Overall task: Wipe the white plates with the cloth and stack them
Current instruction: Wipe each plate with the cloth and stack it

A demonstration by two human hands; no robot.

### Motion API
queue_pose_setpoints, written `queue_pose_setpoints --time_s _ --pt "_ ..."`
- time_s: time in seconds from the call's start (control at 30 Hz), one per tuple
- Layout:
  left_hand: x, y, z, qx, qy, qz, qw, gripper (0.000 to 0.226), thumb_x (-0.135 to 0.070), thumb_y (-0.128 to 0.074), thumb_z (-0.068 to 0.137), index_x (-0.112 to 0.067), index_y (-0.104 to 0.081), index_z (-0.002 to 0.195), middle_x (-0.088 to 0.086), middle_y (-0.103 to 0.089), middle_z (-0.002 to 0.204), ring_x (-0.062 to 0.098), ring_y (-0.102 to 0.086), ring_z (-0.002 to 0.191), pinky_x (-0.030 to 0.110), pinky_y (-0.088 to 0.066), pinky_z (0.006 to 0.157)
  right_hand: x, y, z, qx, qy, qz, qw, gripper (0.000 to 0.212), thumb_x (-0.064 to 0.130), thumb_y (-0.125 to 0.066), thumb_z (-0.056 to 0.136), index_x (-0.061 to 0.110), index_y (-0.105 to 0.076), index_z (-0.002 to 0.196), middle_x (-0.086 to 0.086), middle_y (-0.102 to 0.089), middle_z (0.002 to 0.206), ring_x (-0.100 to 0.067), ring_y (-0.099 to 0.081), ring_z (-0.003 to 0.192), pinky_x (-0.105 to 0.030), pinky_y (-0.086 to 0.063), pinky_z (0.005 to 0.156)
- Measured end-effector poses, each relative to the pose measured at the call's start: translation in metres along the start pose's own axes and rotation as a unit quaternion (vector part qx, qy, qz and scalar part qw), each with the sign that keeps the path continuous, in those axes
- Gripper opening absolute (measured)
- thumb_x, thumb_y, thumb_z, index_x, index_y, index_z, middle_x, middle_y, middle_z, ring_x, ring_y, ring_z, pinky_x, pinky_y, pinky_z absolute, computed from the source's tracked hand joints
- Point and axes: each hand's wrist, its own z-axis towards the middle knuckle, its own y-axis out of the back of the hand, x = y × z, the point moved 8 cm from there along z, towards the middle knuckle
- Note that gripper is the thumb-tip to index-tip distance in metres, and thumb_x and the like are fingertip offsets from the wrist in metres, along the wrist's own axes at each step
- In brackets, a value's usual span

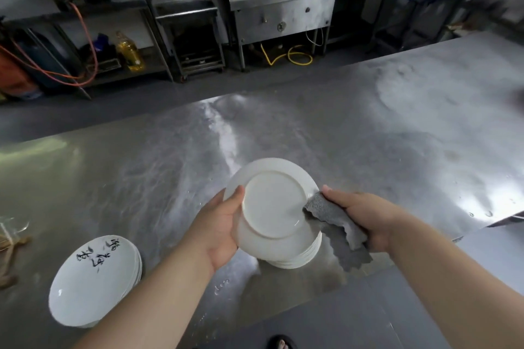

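Note:
My left hand (219, 224) grips a white plate (272, 201) by its left rim, tilted with its underside facing me. My right hand (365, 215) holds a grey cloth (337, 224) whose top corner touches the plate's right rim. Directly beneath the held plate stands a stack of white plates (295, 252) on the steel table (368, 136). A second stack of white plates (93, 280), the top one marked with black brush characters, sits at the lower left of the table.
Some clear wrapping and brown string (8, 246) lie at the table's left edge. Beyond the table runs a grey floor aisle, then steel counters, a stove unit (283, 8), an oil bottle (129, 51) and orange hoses. Water droplets dot the table.

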Motion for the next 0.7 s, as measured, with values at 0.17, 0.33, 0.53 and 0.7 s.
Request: queue_pose_setpoints --time_s 0.17,0.33,0.53,0.7 --pt "-0.009 -0.014 0.016 -0.060 -0.034 0.050 0.996 0.070 -0.081 -0.049 0.083 -0.022 -0.070 0.115 -0.003 -0.077 0.114 0.014 -0.066 0.114 0.037 -0.046 0.105 0.007 0.017 0.012 -0.089 0.052 -0.059 0.993 0.068 0.070 -0.051 0.096 0.007 -0.074 0.086 -0.015 -0.071 0.074 -0.025 -0.066 0.055 -0.027 -0.050 0.049" --pt "-0.006 -0.013 0.033 -0.010 -0.064 0.172 0.983 0.040 -0.050 -0.047 0.110 -0.024 -0.058 0.138 0.001 -0.070 0.131 0.019 -0.066 0.121 0.039 -0.052 0.105 0.020 0.020 0.015 -0.162 0.194 -0.257 0.933 0.015 0.041 -0.065 0.095 0.031 -0.056 0.089 -0.004 -0.071 0.060 -0.026 -0.065 0.045 -0.031 -0.050 0.043" --pt "0.022 0.015 0.050 -0.112 -0.105 0.658 0.737 0.025 -0.037 -0.034 0.110 -0.016 -0.046 0.114 0.000 -0.057 0.094 0.028 -0.059 0.086 0.040 -0.048 0.071 -0.016 0.027 0.044 -0.250 0.154 -0.370 0.881 0.037 0.037 -0.065 0.093 0.033 -0.042 0.122 0.006 -0.069 0.096 -0.014 -0.067 0.077 -0.033 -0.052 0.060" --pt "0.035 0.021 0.062 -0.149 -0.119 0.663 0.724 0.026 -0.038 -0.042 0.109 -0.016 -0.036 0.121 0.004 -0.066 0.094 0.027 -0.055 0.075 0.037 -0.042 0.064 -0.018 0.018 0.056 -0.290 0.152 -0.465 0.823 0.025 0.037 -0.056 0.096 0.031 -0.039 0.114 0.006 -0.062 0.081 -0.015 -0.060 0.067 -0.031 -0.041 0.051"
